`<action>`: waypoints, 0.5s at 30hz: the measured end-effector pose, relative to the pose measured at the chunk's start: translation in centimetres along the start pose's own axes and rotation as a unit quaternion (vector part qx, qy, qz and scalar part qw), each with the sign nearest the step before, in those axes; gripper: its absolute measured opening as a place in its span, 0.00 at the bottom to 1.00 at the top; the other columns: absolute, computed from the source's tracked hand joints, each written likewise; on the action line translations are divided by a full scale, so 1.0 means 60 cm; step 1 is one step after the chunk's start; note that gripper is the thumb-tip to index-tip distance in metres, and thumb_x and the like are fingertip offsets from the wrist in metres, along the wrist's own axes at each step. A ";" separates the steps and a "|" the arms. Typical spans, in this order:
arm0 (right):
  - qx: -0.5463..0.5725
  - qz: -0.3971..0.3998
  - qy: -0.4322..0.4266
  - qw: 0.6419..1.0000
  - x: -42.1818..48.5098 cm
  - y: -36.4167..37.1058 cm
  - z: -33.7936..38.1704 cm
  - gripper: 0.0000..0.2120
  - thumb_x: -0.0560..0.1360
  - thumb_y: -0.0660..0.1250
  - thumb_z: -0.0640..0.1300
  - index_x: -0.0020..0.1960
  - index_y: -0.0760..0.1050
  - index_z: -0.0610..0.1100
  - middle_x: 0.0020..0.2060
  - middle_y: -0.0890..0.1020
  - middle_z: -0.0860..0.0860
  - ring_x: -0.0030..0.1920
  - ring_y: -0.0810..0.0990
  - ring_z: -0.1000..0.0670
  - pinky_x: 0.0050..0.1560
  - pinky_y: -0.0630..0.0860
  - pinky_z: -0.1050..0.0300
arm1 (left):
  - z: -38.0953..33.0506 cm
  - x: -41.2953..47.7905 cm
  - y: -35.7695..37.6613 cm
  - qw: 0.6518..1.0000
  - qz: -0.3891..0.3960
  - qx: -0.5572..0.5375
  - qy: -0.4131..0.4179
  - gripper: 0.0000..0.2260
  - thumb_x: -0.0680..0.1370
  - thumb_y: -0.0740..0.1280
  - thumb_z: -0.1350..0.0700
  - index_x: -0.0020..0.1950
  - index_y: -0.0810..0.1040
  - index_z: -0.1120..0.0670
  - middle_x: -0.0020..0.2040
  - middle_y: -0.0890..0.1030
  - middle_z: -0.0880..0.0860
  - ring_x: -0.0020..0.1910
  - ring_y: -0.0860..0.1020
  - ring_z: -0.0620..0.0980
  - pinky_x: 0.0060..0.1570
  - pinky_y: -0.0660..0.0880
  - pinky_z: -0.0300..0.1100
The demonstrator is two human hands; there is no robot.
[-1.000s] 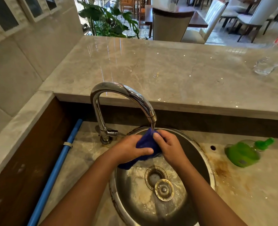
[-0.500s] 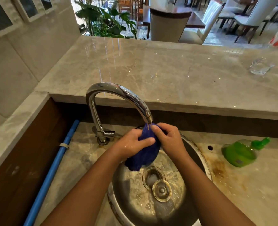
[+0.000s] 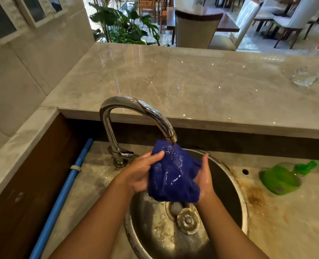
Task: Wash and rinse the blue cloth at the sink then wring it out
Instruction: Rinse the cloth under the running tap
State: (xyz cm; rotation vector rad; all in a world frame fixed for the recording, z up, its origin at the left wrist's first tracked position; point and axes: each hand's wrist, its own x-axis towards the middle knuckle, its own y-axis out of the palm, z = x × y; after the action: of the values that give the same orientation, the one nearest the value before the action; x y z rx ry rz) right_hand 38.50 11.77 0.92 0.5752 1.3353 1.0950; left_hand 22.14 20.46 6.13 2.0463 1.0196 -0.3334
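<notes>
The wet blue cloth [image 3: 172, 176] hangs spread between both hands, directly under the spout of the chrome faucet [image 3: 136, 111], with water running onto its top edge. My left hand [image 3: 140, 172] grips its left side, thumb on top. My right hand [image 3: 203, 180] cups its right side from beneath, fingers mostly hidden by the fabric. Below them lies the round steel sink [image 3: 227, 186], its drain plug [image 3: 188, 220] loose beside the open drain.
A green soap bottle [image 3: 280, 178] lies on its side on the stained counter right of the sink. A blue pipe [image 3: 65, 189] runs along the left. Behind the faucet rises a marble ledge [image 3: 192, 86] holding a clear glass object [image 3: 304, 77] at the far right.
The cloth was bunched small between my fingers; now it is opened out wider under the stream. My hands have moved apart, the right one sliding beneath the cloth.
</notes>
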 end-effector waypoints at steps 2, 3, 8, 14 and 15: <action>-0.039 -0.009 0.005 0.999 -0.005 0.003 0.009 0.44 0.63 0.72 0.74 0.66 0.79 0.41 0.66 0.78 0.35 0.64 0.77 0.29 0.59 0.75 0.30 | 0.004 0.000 -0.015 0.999 -0.041 0.008 -0.005 0.23 0.73 0.72 0.58 0.68 0.77 0.55 0.58 0.85 0.60 0.57 0.84 0.60 0.57 0.79 0.59; -0.061 -0.015 0.025 0.998 -0.007 0.006 0.010 0.43 0.64 0.74 0.71 0.66 0.79 0.41 0.66 0.78 0.35 0.65 0.77 0.29 0.60 0.75 0.31 | 0.006 0.000 -0.022 0.998 -0.061 0.011 -0.003 0.23 0.72 0.72 0.57 0.67 0.76 0.55 0.57 0.86 0.60 0.56 0.84 0.61 0.56 0.79 0.59; -0.234 -0.133 0.010 0.963 -0.004 0.026 -0.007 0.25 0.70 0.78 0.47 0.65 0.78 0.43 0.57 0.84 0.37 0.55 0.84 0.35 0.49 0.82 0.39 | 0.013 -0.004 -0.031 0.994 -0.094 0.048 0.008 0.17 0.76 0.71 0.57 0.65 0.78 0.53 0.57 0.85 0.59 0.56 0.84 0.60 0.59 0.78 0.61; -0.408 -0.222 -0.192 0.865 -0.006 0.047 -0.016 0.06 0.80 0.66 0.46 0.52 0.81 0.48 0.46 0.88 0.46 0.46 0.87 0.46 0.48 0.83 0.48 | 0.026 0.006 -0.004 0.957 -0.161 0.222 0.090 0.09 0.82 0.64 0.53 0.61 0.78 0.49 0.55 0.84 0.54 0.53 0.84 0.56 0.58 0.79 0.58; -0.423 -0.217 -0.224 0.851 -0.009 0.051 -0.020 0.07 0.81 0.66 0.46 0.50 0.82 0.48 0.44 0.88 0.48 0.46 0.87 0.47 0.49 0.82 0.48 | 0.032 0.011 0.000 0.945 -0.187 0.243 0.109 0.07 0.82 0.64 0.51 0.59 0.78 0.47 0.54 0.84 0.52 0.52 0.83 0.54 0.57 0.79 0.56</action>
State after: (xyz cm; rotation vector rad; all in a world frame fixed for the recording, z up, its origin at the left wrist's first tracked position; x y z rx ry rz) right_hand 36.51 12.32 3.52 -0.1399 0.4366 0.9653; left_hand 22.78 19.33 4.57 2.3533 1.5972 -0.6147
